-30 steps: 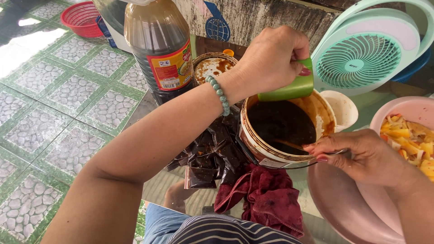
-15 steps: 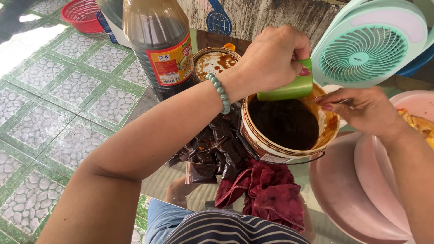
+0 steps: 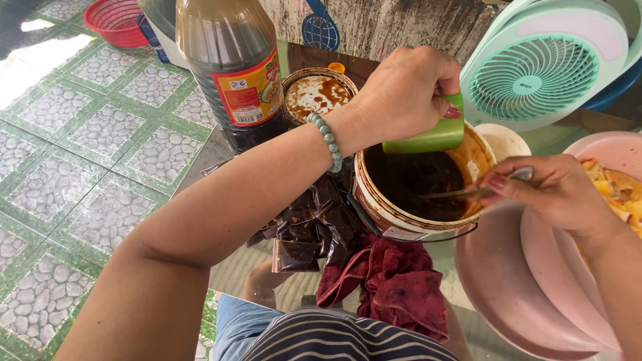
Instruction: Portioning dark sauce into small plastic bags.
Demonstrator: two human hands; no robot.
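left hand (image 3: 404,93): clenched round green cup (image 3: 428,137), tilted over sauce bucket (image 3: 418,184)
right hand (image 3: 552,190): fingers pinch spoon (image 3: 478,190), tip in bucket

A bucket (image 3: 401,207) sat on the table (image 3: 254,267). A bottle (image 3: 231,67) stood behind it, a fan (image 3: 542,73) to its right, a cloth (image 3: 394,287) in front.
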